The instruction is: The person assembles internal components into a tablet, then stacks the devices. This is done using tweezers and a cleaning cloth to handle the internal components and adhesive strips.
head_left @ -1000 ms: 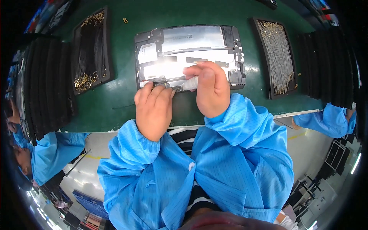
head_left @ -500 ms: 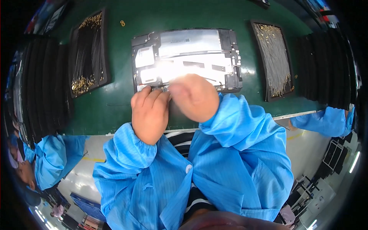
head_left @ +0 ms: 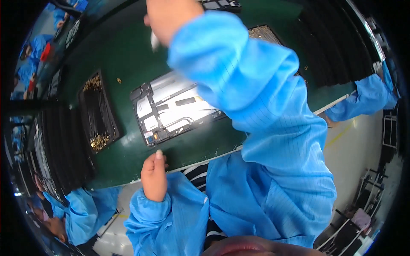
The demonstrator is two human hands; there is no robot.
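An opened tablet-like device (head_left: 186, 102) lies tilted on the green table, its silvery inner plates and dark edge parts bare. My right arm reaches across its right end and hides it. My right hand (head_left: 174, 19) is far off at the top edge of the view, smeared, most of its fingers hidden. A small whitish thing (head_left: 154, 42) shows beside it, too blurred to name; whether the hand holds it I cannot tell. Close to the table's front edge, my left hand (head_left: 154, 175) has its thumb up and fingers curled in, with nothing visible in them, apart from the device.
Trays of thin cables with gold ends stand left (head_left: 99, 115) and right (head_left: 264, 32), the right one partly behind my sleeve. Stacks of black trays (head_left: 60, 145) line both sides. Another device (head_left: 222, 5) sits at the far edge. Co-workers' blue sleeves (head_left: 363, 100) show on both sides.
My right hand has left the device and swung far forward to the top edge. My left hand has drawn back off it toward me. The view has turned, and the device appears tilted.
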